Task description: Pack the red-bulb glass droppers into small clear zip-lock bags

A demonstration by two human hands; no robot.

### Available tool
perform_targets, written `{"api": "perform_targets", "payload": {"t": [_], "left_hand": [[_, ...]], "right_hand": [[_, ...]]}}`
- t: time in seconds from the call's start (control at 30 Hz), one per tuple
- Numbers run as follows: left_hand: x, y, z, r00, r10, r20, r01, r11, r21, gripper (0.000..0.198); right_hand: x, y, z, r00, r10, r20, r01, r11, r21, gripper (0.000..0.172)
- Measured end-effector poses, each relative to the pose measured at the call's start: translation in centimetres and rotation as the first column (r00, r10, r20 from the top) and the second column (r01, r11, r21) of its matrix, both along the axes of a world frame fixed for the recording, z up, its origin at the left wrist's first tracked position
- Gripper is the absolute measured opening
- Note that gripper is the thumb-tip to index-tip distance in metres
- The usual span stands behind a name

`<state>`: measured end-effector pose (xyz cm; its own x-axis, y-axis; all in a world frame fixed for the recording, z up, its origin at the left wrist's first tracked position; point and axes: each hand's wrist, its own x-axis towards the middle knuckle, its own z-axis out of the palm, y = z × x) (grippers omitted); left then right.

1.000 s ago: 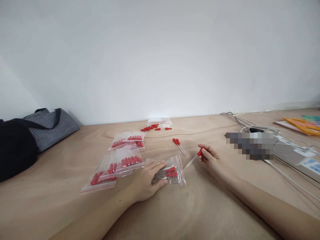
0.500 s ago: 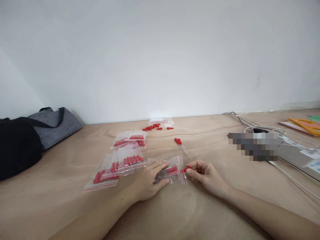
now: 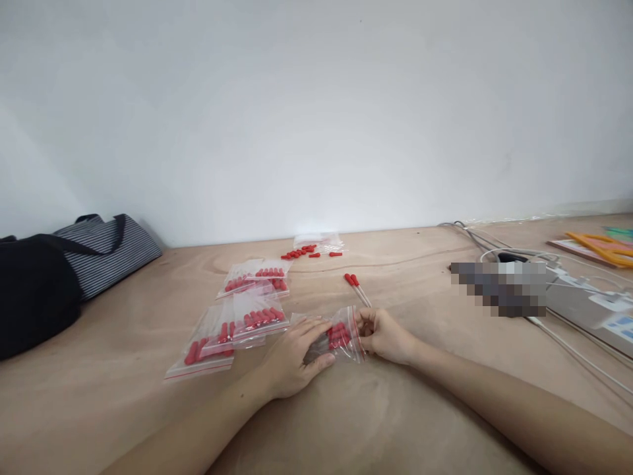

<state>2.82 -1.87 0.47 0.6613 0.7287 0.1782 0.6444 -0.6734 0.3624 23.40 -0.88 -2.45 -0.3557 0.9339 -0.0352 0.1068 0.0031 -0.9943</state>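
My left hand (image 3: 301,356) lies flat over the near-middle part of a clear zip bag (image 3: 352,316), its thumb spread from the fingers. Several red dropper bulbs (image 3: 338,335) show through the plastic, right of the left hand. At the bag's right-hand mouth, my right hand (image 3: 383,336) has its fingers curled closed on the edge; the fingertips are partly hidden. Just behind the right hand, two droppers (image 3: 352,280) with red bulbs and pale stems lie on the table, their tips hidden by it.
Left of my hands, filled zip bags (image 3: 257,300) overlap. Loose red bulbs (image 3: 301,252) lie near the wall beside clear plastic (image 3: 316,241). A striped bag (image 3: 111,251) stands at far left. Cables (image 3: 477,237), a grey device (image 3: 576,307) and orange scissors-like handles (image 3: 601,247) are at right.
My right hand has moved slightly left to the bag's mouth. The red bulb it pinched has gone into the bag beside the others. My left hand has stayed in place.
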Motion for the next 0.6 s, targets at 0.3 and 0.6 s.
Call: {"api": "perform_targets", "payload": {"t": [0.3,0.6], "left_hand": [[-0.6,-0.1,-0.3,0.999,0.052,0.007,-0.052,0.995,0.081,0.037],[-0.7,-0.1,-0.1,0.998,0.059,0.011,-0.059,0.998,-0.006,0.037]], "right_hand": [[0.4,-0.6,0.4,0.987,0.033,0.16,-0.048,0.995,0.089,0.013],[3.3,6.4,1.6,0.884,-0.416,0.212,0.418,0.908,0.039,0.017]]}}
